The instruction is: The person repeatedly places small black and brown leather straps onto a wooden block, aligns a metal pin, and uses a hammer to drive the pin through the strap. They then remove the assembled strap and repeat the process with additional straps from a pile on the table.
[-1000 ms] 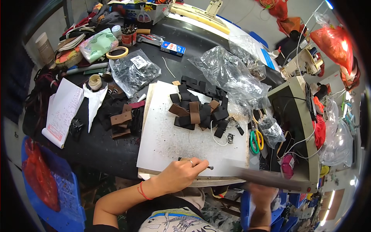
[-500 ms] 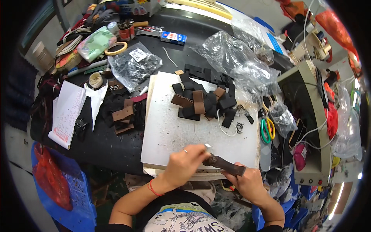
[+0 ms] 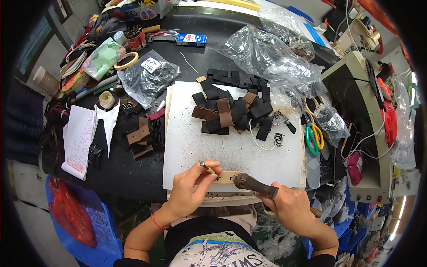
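My left hand (image 3: 190,184) pinches a short metal punch (image 3: 207,167) between thumb and fingers, its round end tilted up. Under and beside those fingertips, a light tan strip (image 3: 227,177) lies across the near part of the white board (image 3: 200,153), with small dark marks on it. A hammer with a dark brown, worn head (image 3: 254,184) is gripped in my right hand (image 3: 291,207). The rounded end of its head is over the strip's right part; whether it touches is unclear. A wooden handle end (image 3: 316,212) shows past my right hand.
Black and brown folded strap pieces (image 3: 233,109) pile up on the board's far half, beside a white cord (image 3: 262,144). Scissors with green and yellow handles (image 3: 313,138) lie to the right. A written notepad (image 3: 78,142) and more brown pieces (image 3: 138,135) sit left. Plastic bags (image 3: 267,58) lie behind.
My left hand has drawn left, away from the hammer head, and the punch and tan strip now show clearly. The hammer stays in my right hand. The whole view has shifted slightly.
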{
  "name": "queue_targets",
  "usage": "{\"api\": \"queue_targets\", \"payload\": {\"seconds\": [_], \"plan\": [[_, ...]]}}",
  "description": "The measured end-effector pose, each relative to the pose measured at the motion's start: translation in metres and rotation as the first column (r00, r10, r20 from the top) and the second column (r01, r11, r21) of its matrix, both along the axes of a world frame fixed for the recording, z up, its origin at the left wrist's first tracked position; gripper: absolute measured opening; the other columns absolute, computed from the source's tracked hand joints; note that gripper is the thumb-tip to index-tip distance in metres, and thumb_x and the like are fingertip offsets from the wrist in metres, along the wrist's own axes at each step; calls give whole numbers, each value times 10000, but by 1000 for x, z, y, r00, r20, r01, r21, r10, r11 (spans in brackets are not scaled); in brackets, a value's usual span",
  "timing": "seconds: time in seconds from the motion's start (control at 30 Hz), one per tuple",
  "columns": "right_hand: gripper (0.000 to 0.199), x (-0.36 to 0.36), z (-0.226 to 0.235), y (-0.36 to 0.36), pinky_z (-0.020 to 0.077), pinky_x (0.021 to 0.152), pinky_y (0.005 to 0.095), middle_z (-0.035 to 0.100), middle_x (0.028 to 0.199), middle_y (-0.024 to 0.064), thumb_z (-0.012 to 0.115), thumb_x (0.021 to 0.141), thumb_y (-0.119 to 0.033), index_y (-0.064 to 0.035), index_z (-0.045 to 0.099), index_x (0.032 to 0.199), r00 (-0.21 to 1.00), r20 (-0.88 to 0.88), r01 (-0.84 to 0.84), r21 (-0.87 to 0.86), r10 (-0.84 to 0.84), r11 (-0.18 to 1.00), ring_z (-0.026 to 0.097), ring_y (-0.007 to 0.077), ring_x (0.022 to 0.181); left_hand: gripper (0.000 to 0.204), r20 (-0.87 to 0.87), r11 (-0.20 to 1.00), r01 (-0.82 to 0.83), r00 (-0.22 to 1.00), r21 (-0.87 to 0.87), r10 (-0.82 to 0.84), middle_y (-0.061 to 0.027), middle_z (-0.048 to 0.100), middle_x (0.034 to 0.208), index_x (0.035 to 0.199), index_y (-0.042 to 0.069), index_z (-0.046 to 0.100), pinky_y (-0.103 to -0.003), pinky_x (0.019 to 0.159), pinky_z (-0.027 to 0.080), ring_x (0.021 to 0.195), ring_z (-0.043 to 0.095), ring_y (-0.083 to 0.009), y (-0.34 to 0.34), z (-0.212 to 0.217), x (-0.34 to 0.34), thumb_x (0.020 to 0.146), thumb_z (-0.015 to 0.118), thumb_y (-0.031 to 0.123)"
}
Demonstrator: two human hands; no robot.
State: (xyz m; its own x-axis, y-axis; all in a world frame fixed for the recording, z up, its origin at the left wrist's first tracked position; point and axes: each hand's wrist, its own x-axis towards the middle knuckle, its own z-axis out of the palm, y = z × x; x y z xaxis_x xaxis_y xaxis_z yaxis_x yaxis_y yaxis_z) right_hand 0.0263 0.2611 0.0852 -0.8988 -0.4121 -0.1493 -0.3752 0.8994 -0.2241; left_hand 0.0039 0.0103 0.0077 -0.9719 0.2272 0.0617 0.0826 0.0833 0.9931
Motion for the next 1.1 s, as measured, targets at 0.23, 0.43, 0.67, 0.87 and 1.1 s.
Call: {"api": "queue_targets", "payload": {"seconds": [0.23,0.43,0.67,0.87,1.1], "plan": [[319,1,1,0,442,435,398,562,616,92,718,855,-281,-51,506,797,999,29,21,-22,-20,1000,580,298,494,232,-160,998,2,987,-60,-11,-149,694,1004,1142,-8,583,-313,782,570,905,693,-213,1,-13,1,916,564,-56],[347,-6,-4,11,444,452,390,559,599,110,745,828,-285,-44,502,770,998,-52,-25,-124,19,992,573,316,506,276,-420,952,-19,900,-305,-117,-163,671,1010,1092,11,579,-341,679,571,788,691,-314,3,-5,2,832,623,-67],[330,-16,49,23,418,416,314,549,672,27,703,867,-387,-85,591,791,999,-20,-11,-982,-46,189,544,182,532,349,-429,943,34,885,-331,-182,-158,640,976,1126,1,553,-377,601,557,708,662,-337,5,0,-1,787,563,-84],[221,-33,21,-6,478,518,374,646,671,128,727,855,-268,-65,709,942,993,-113,16,-196,-38,980,620,309,555,302,-456,913,-48,876,-404,-156,-160,648,963,1123,-1,560,-372,579,549,710,670,-327,6,-7,3,827,578,-54],[278,2,-25,-3,458,458,417,576,584,101,715,868,-341,-86,606,845,998,-65,5,-181,-17,984,596,329,511,180,-477,930,-316,857,-188,195,-147,682,930,1032,-15,574,-296,626,563,734,700,-252,18,-18,6,871,651,-33]]}}
